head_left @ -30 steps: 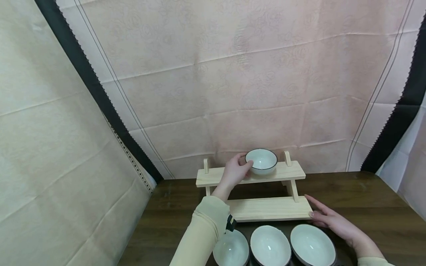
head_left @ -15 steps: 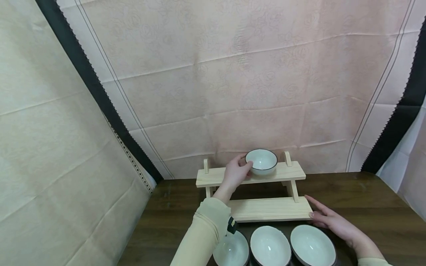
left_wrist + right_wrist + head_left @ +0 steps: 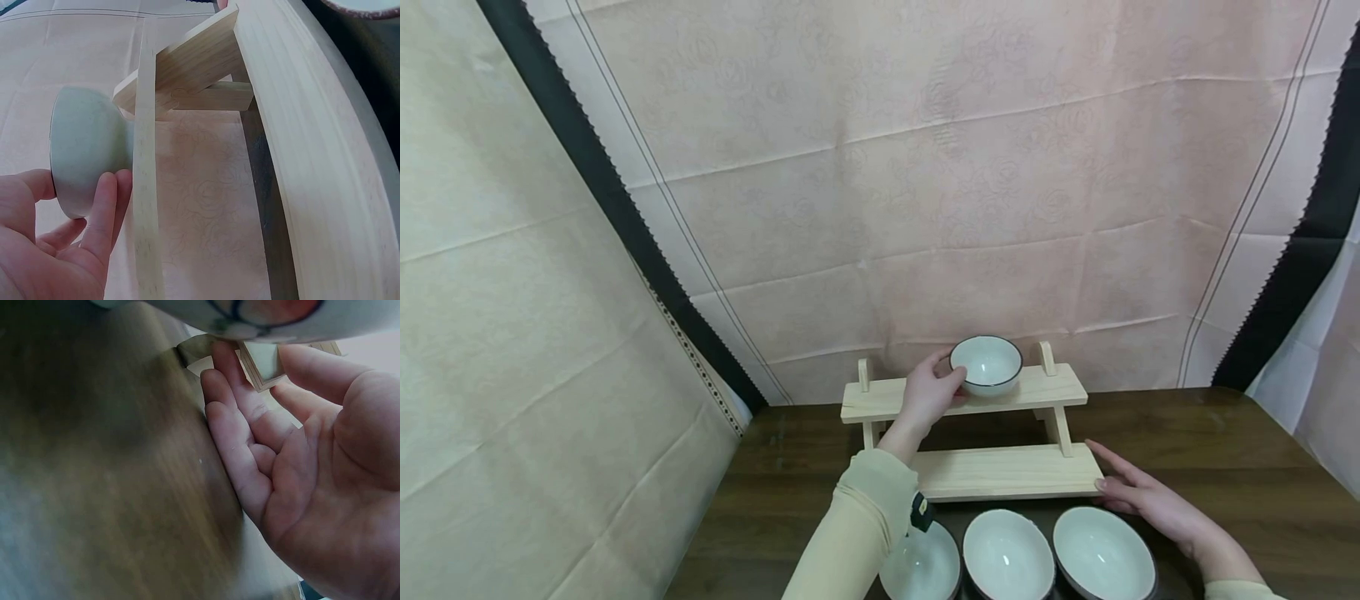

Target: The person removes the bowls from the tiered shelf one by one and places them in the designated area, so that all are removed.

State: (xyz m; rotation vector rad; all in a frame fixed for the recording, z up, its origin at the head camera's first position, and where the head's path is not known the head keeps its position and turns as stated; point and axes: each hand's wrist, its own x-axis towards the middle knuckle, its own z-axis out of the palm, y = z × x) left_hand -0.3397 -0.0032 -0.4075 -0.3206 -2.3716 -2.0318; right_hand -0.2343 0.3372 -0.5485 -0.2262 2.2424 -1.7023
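Observation:
A small white bowl (image 3: 987, 365) with a dark rim sits on the upper board of a two-tier wooden shelf (image 3: 1007, 472), right of its middle. My left hand (image 3: 931, 390) grips the bowl's left side, thumb near the rim and fingers around the wall. The left wrist view shows the bowl (image 3: 87, 147) sideways against the upper board, with the left hand (image 3: 69, 234) holding it. At the lower board's right front corner, my right hand (image 3: 1138, 490) holds the board's end. In the right wrist view that corner lies between the thumb and fingers of the right hand (image 3: 300, 444).
Along the front edge stand a left bowl (image 3: 922, 562), a middle bowl (image 3: 1009, 554) and a right bowl (image 3: 1105, 552), all white inside, on a dark surface before the shelf. Brown wooden tabletop (image 3: 1195, 425) surrounds them. A pale cloth wall (image 3: 970, 208) rises behind.
The bowl and my left hand have shifted very slightly left along the upper board. My right hand keeps its place at the lower board's corner.

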